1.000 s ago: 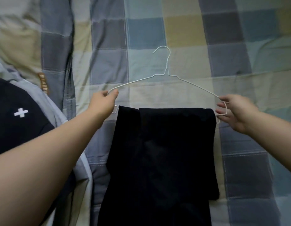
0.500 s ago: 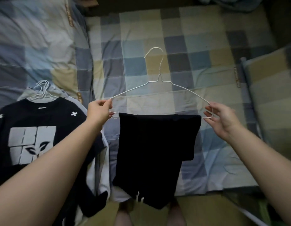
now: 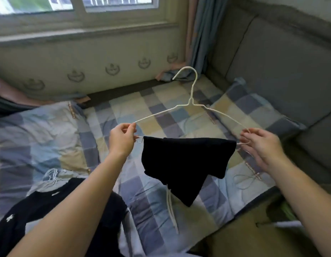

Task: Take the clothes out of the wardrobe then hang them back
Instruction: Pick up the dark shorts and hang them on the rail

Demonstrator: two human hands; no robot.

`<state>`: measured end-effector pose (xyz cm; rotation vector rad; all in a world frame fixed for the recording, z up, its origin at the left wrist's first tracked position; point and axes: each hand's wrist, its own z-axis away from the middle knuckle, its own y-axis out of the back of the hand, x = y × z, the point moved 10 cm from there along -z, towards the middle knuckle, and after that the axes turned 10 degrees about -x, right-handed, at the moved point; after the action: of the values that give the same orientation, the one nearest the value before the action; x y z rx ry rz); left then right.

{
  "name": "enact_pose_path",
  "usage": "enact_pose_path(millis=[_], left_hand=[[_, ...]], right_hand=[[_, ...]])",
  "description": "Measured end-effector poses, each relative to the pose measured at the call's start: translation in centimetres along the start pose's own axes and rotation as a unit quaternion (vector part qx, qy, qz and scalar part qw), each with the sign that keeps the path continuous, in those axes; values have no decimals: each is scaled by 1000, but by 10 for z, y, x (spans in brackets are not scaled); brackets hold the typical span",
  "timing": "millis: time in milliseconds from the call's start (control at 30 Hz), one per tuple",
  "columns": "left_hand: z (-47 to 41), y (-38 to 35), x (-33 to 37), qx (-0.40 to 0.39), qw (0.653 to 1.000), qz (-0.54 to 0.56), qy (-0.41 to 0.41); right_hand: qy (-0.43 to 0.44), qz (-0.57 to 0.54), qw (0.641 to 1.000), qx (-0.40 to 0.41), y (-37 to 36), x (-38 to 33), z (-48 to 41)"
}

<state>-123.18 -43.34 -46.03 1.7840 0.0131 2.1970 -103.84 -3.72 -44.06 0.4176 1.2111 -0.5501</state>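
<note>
While the left hand (image 3: 122,141) and right hand (image 3: 261,147) pinch the ends of the white wire hanger (image 3: 190,106) between fingers, black shorts (image 3: 185,164) already drape its bar; rehanging in the unseen wardrobe seems left.

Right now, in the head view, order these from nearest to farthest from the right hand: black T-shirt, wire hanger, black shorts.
1. wire hanger: its right end is pinched by the right hand.
2. black shorts: draped over its bar, just left.
3. black T-shirt: on the bed, far left.
</note>
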Motion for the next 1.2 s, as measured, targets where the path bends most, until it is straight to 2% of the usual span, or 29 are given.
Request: enact_pose_path(millis=[167, 333, 567, 667, 733, 867, 1000, 1133, 1200], left_hand=[[19, -26, 66, -59, 995, 5, -86], [47, -76, 117, -122, 983, 13, -135], [129, -192, 168, -250, 950, -4, -187], [189, -256, 176, -318, 928, -8, -196], [221, -288, 176, -350, 915, -6, -199], [326, -376, 168, -431, 874, -16, -223], [450, -448, 153, -506, 830, -36, -232], [585, -503, 138, -588, 773, -41, -234], [646, -527, 132, -619, 745, -50, -245]], right_hand=[[52, 6, 996, 71, 45, -37, 74], [81, 6, 989, 125, 107, -59, 151], [119, 26, 961, 249, 221, -63, 281], [127, 73, 937, 318, 277, -64, 363], [119, 132, 925, 336, 299, -67, 401], [96, 236, 890, 377, 350, -72, 507], [62, 295, 871, 387, 382, -75, 594], [26, 289, 877, 384, 411, -64, 665], [-22, 271, 888, 372, 430, -48, 695]])
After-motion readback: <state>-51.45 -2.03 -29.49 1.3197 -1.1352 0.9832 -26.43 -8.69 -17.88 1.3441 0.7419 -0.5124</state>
